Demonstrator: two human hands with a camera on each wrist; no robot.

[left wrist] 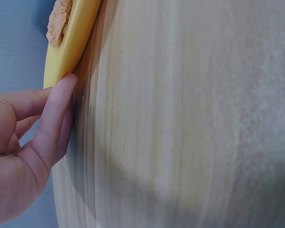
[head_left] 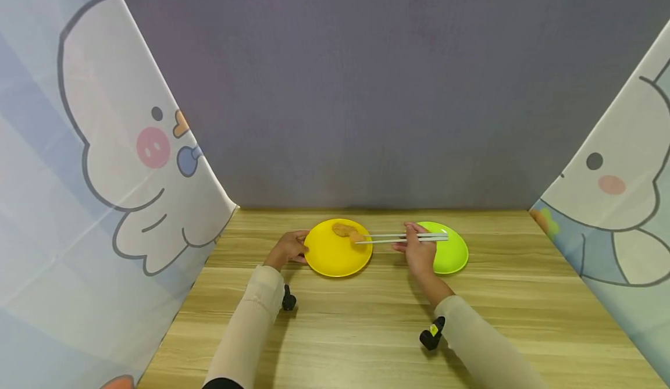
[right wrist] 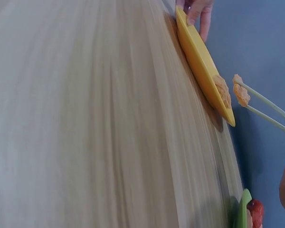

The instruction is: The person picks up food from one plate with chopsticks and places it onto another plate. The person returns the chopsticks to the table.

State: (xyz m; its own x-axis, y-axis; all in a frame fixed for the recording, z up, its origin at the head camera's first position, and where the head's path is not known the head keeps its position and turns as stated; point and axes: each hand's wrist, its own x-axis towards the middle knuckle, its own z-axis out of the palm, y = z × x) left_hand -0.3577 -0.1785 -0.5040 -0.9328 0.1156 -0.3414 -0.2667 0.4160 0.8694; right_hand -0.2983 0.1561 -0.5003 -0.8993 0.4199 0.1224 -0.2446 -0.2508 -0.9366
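We are steadying the round yellow plastic plate with our left hand, its fingers lying nearly straight against the plate's near-left rim on the pale wooden table, pressing rather than gripping. Our right hand is curled round a pair of pale grey chopsticks, reaching leftward over the gap between the plates. Their tips are pinching a small piece of golden-brown fried food, lifted just clear of the yellow plate's right edge, while a second fried piece is lying on that plate. A round lime-green plastic plate is sitting just to the right, partly under the right hand; something red is lying on it, though the wrist view is too cropped to name it. To do this well, we are judging that the pinch should be kept even and the sticks level, the left hand holding the plate still.
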